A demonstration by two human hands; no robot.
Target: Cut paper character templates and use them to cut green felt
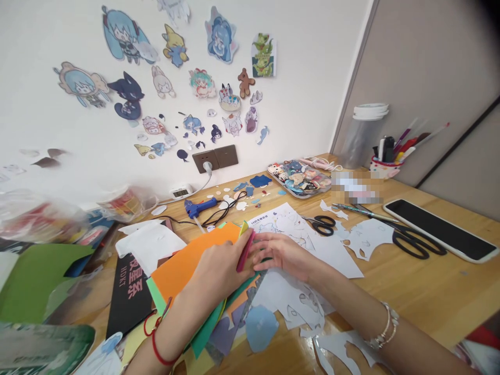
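Note:
My left hand is closed on a stack of coloured paper, its thumb bending up the right edge. Orange is on top, and pink, yellow and green sheets show at the edges. My right hand is at that bent edge with its fingers apart, the fingertips close to the pink sheet; whether they touch it is unclear. Under and beside the hands lie purple and green paper scraps, a light blue cut piece and white paper offcuts. A printed white sheet lies behind my right hand.
Small scissors and larger black-handled scissors lie to the right, near a phone. A blue glue gun with a black cord rests at the back. A tray of cutouts and a pen cup stand near the wall.

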